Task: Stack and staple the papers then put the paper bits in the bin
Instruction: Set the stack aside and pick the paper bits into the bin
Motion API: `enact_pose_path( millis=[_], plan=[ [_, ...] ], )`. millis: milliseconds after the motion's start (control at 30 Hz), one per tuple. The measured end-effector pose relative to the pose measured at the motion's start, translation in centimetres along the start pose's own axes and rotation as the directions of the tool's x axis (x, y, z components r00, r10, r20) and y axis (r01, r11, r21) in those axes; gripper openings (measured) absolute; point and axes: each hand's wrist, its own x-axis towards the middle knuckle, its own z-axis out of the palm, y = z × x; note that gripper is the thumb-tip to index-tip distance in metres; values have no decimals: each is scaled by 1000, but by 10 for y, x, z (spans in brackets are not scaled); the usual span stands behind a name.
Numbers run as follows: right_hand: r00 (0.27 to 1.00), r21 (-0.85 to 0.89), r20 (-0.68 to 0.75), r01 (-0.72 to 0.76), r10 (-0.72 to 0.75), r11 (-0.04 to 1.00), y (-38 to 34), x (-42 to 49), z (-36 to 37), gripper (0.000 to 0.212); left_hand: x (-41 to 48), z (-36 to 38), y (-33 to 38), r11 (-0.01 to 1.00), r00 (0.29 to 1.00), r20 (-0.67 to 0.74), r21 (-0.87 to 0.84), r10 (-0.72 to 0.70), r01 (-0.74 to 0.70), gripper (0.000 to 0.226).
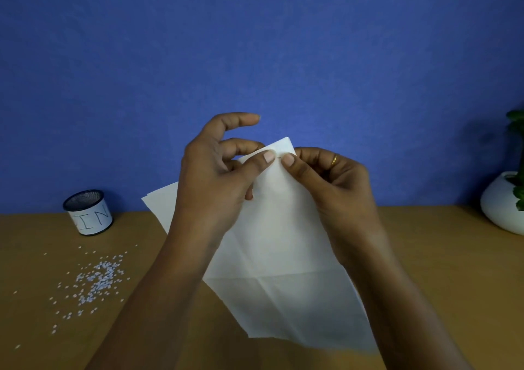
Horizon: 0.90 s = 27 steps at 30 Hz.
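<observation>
Head: left hand [215, 176], right hand [334, 182] pinch papers [283, 256] top corner; rest below grip.

Creased white papers [278, 256] are stacked and raised over mid-worktop [425, 256]. Paper bits [99, 279] lie scattered near the left edge, before the labelled mesh bin [89, 213].

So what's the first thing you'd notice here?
The left hand and right hand pinch the top corner of a stack of white paper sheets held up in the middle. Left on the brown wooden table lie tiny white paper bits, near a small black mesh bin.
</observation>
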Motion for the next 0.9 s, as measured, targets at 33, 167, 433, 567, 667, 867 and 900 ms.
enact_pose_path(
  millis=[33, 167, 433, 567, 667, 867, 900],
  plan=[
    [1000, 5, 6, 1, -1, 1000, 0, 0, 0, 11, 0, 0, 0, 1000, 1000, -2, -5, 0, 0, 33],
    [1000, 14, 24, 10, -10, 1000, 2, 1, 0, 14, 1, 0, -1, 1000, 1000, 1, -22, -2, 2, 31],
    [999, 33, 11, 32, -33, 999, 2, 1, 2, 15, 2, 0, -3, 1000, 1000, -11, -23, 8, -8, 30],
    [998, 14, -5, 56, -56, 998, 3, 1, 2, 13, 2, -1, -4, 1000, 999, -34, 1, 10, -10, 33],
    [998, 8, 2, 67, -67, 998, 4, 0, 2, 14, 1, 0, -3, 1000, 999, -47, 4, 8, -8, 36],
    [999, 34, -20, 51, -51, 998, 7, 1, 4, 17, 3, 3, -8, 999, 999, -36, -16, 37, -38, 30],
    [999, 39, -26, 48, -47, 998, 8, 1, 4, 16, 3, 4, -10, 999, 998, -33, -25, 45, -45, 29]
  ],
)
